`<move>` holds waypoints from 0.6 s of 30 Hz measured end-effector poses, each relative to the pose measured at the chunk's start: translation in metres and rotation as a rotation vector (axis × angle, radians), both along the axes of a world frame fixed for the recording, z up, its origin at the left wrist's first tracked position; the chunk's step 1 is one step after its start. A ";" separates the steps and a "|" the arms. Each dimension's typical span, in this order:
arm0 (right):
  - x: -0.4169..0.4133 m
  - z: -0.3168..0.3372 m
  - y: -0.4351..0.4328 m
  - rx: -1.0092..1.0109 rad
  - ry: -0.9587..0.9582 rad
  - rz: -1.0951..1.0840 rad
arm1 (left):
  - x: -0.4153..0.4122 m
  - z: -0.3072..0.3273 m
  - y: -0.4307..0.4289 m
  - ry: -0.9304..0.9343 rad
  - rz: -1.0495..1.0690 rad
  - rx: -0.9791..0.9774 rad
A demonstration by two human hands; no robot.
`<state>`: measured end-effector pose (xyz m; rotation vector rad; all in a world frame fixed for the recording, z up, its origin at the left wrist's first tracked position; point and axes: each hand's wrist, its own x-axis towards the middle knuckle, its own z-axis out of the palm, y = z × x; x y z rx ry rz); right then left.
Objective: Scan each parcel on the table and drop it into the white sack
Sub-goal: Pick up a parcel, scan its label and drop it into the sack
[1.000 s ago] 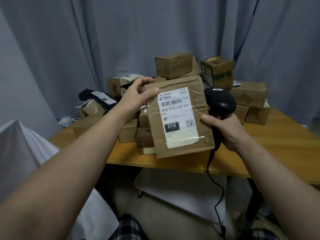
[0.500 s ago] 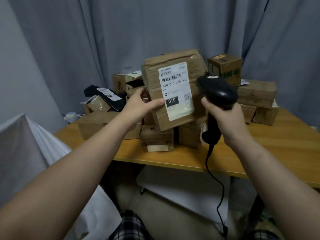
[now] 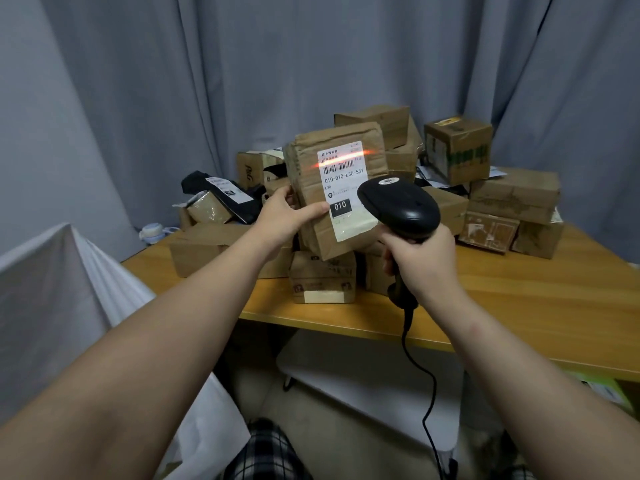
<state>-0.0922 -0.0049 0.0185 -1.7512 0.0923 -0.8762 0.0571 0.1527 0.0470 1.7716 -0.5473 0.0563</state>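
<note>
item 1, parcel [image 3: 311, 168]: brown paper pkg, held upright above the table [image 3: 536, 306], label [image 3: 341, 216] facing the camera, bottom edge just over the pile. item 2, left hand [image 3: 282, 218]: clamped on the parcel's left edge, thumb across the front by the label, fingers behind, mostly hidden. item 3, right hand [image 3: 422, 261]: wrapped tight round the handle of the scanner [image 3: 398, 206]; trigger finger not visible, can't tell if pressed. scanner head sits near side of the parcel, covering the label's lower right corner, nose aimed far and up. item 4, beam [image 3: 343, 158]: orange-red line across the label's top, running thru or just above the barcode, spilling onto brown paper both sides. item 5, sack [image 3: 52, 289]: white, near left, beside the table's left end, mouth not clearly in view. item 6, pile: approx a dozen brown boxes far-centre to right on the table, incl. a cube box [image 3: 457, 147] far right and a black mailer [image 3: 225, 195] far left. item 7, cable [image 3: 427, 393]: hangs from the handle down past the table edge. step in hand, by my read: scan of this parcel, beam on, read prob. under way. next move needs: confirm the read, nudge the beam down if it misses the bars, then swing the parcel left and near, over the sack, and let go w/ the left hand. many parcels left to do.
</note>
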 end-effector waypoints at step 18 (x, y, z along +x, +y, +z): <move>0.000 -0.008 0.008 0.014 -0.005 0.050 | -0.010 -0.009 0.012 -0.017 0.044 -0.049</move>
